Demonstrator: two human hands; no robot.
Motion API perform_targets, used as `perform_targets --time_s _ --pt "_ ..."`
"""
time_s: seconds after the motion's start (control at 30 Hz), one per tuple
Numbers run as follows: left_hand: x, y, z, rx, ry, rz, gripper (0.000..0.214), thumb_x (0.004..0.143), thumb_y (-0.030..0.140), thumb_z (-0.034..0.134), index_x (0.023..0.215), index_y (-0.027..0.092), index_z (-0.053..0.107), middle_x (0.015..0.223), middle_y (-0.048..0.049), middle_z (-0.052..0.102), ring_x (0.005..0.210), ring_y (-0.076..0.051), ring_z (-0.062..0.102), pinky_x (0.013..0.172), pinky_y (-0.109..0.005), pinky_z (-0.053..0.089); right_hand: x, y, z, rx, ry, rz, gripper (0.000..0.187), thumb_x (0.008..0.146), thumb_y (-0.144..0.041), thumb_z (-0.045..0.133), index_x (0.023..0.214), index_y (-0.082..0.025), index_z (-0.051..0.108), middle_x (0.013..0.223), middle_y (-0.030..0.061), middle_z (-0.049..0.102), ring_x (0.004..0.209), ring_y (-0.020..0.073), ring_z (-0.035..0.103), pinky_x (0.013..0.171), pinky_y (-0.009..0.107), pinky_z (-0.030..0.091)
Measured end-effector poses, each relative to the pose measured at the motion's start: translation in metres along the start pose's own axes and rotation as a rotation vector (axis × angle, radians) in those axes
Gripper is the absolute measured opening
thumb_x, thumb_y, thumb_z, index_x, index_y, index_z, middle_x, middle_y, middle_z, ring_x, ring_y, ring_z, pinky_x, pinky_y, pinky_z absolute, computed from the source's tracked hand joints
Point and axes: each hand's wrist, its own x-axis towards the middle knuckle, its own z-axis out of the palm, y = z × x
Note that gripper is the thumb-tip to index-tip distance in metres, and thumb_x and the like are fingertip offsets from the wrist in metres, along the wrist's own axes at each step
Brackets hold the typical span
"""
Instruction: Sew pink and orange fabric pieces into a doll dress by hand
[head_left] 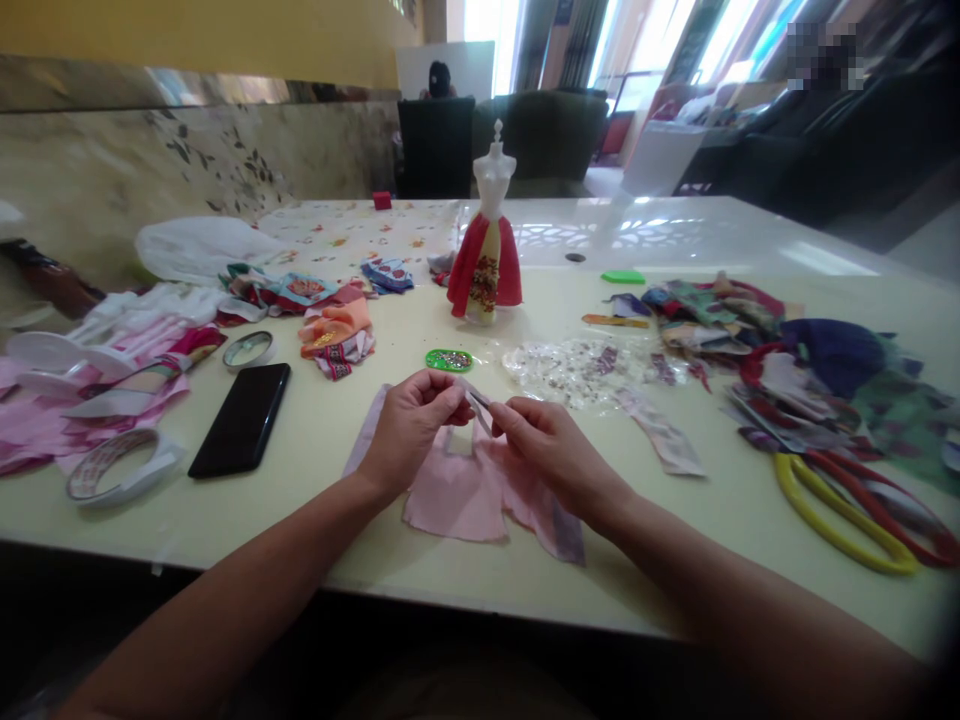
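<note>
Above the pink cloth piece, my two hands meet close together. My left hand is closed in a pinch on a narrow pale strip. Held in my closed right hand is a slim dark-tipped tool, whose exact kind is too small to tell; its tip is by the strip. Under both hands the pink cloth lies spread flat, partly covered by them. Just beyond stands a green tray of small beads. Further back, a small white dress form wears a red and cream skirt.
A black phone, a tape roll and pink fabric lie left. Clear packets of beads lie right of centre. Fabric scraps and scissors with yellow and red handles are right. A person sits far back.
</note>
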Motion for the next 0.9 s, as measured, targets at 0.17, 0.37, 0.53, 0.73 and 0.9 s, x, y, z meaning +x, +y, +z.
perform_targets --time_s 0.17,0.37,0.53,0.73,0.9 --pt "-0.0001 -0.0031 0.0005 -0.014 -0.032 0.006 0.019 0.079 0.03 0.074 0.085 0.014 0.065 0.074 -0.0007 0.068 0.068 -0.011 0.065 0.072 -0.025 0.055 -0.0001 0.0012 0.0014 0.005 -0.001 0.006 0.046 0.09 -0.058 0.054 0.067 -0.018 0.057 0.063 -0.0013 0.047 0.06 0.0117 0.04 0.052 0.025 0.029" --pt "-0.0005 -0.0052 0.0032 -0.047 -0.042 0.015 0.019 0.078 0.028 0.074 0.085 0.015 0.063 0.074 0.0002 0.068 0.066 -0.01 0.066 0.07 -0.024 0.055 -0.001 0.0019 0.003 0.034 0.009 0.018 0.045 0.089 -0.058 0.054 0.068 -0.018 0.057 0.063 -0.0016 0.048 0.06 0.0114 0.04 0.053 0.025 0.03" --pt "-0.0022 -0.0045 0.004 -0.047 -0.038 0.021 0.018 0.078 0.026 0.074 0.085 0.015 0.062 0.073 0.0008 0.068 0.065 -0.01 0.065 0.069 -0.024 0.055 0.0001 0.0041 0.0036 0.063 -0.003 0.015 0.046 0.088 -0.06 0.054 0.069 -0.018 0.057 0.064 -0.001 0.05 0.06 0.0117 0.041 0.053 0.025 0.031" --pt "-0.0039 -0.0032 0.0054 -0.041 -0.042 0.032 0.017 0.078 0.026 0.073 0.085 0.015 0.062 0.074 0.0007 0.067 0.065 -0.01 0.065 0.069 -0.024 0.055 -0.0007 0.0027 0.0043 0.086 -0.003 0.014 0.046 0.089 -0.06 0.054 0.068 -0.018 0.057 0.064 -0.001 0.048 0.059 0.0117 0.04 0.052 0.024 0.03" --pt "-0.0045 -0.0028 0.0061 -0.023 -0.045 0.039 0.017 0.079 0.026 0.071 0.085 0.015 0.06 0.074 0.0009 0.066 0.066 -0.01 0.064 0.07 -0.024 0.055 -0.0015 0.0024 0.0052 0.087 0.007 0.014 0.047 0.089 -0.06 0.054 0.068 -0.018 0.057 0.064 -0.0014 0.048 0.059 0.0113 0.039 0.052 0.024 0.03"
